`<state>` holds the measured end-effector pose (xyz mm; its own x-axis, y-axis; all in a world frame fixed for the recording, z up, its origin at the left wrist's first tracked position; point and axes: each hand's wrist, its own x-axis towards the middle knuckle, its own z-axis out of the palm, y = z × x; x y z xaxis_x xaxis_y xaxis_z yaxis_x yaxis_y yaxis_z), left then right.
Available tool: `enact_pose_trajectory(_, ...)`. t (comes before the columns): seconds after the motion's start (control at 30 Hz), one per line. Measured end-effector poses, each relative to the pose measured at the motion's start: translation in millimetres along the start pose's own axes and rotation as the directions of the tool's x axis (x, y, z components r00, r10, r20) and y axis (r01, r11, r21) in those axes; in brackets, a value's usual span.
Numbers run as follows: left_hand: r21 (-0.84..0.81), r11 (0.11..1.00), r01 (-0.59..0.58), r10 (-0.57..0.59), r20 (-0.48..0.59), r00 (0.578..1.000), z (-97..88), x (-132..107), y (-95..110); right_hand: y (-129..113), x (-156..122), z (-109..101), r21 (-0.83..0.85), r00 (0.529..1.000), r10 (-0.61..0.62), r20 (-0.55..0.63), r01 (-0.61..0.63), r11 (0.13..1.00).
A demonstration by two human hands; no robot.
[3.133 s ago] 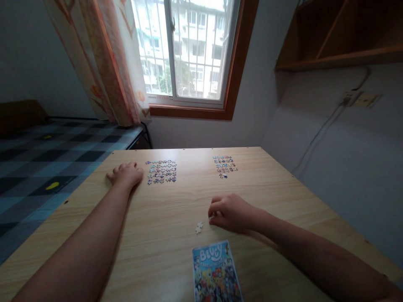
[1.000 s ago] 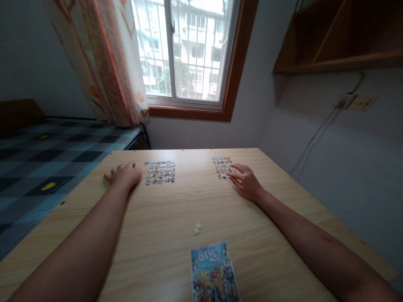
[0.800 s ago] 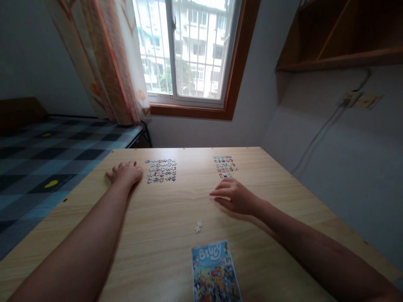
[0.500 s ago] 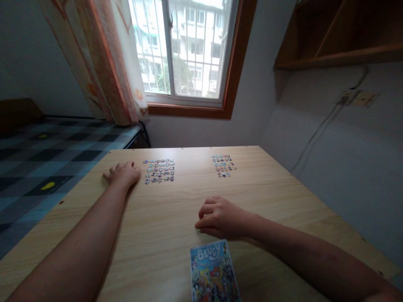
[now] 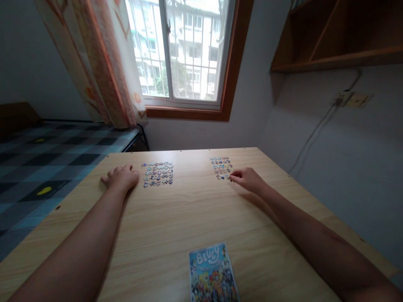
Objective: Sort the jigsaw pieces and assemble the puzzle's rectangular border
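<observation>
My left hand point(image 5: 120, 178) lies palm down on the wooden table point(image 5: 176, 218), holding nothing, just left of a block of laid-out jigsaw pieces point(image 5: 157, 174). My right hand point(image 5: 249, 179) is stretched far forward, fingertips pinched together at the lower right corner of a smaller block of pieces point(image 5: 221, 167). A small puzzle piece seems held between the fingertips; it is mostly hidden. A colourful "Bluey" picture card point(image 5: 212, 273) lies at the near edge.
A wall runs along the table's right side with a socket and cable point(image 5: 343, 99) and a wooden shelf point(image 5: 330, 37) above. A window point(image 5: 185, 50) and curtain point(image 5: 100, 63) are behind; a checked bed point(image 5: 47, 155) is at the left.
My right hand came back to the loose white piece near the card, closed on it, and moved forward to the right block. That piece no longer lies on the table. My left hand stayed put.
</observation>
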<state>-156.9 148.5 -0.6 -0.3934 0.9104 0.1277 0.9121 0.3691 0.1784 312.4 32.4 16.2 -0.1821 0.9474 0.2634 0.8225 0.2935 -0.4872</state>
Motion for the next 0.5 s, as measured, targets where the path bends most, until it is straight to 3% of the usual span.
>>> enact_pose_trajectory(0.17,-0.011,1.000,0.001,-0.001,0.004,1.000,1.4,2,-1,35,6,0,0.000,0.982,0.186,-0.038,-0.186,0.983)
enact_pose_trajectory(0.33,-0.038,0.999,-0.018,0.016,-0.031,0.999,5.3,5,-4,40,3,14,-0.074,0.980,0.191,-0.051,-0.194,0.978)
enact_pose_trajectory(0.5,-0.012,1.000,0.000,0.000,0.009,1.000,0.8,2,-1,39,3,21,-0.160,0.976,0.205,-0.077,-0.215,0.963)
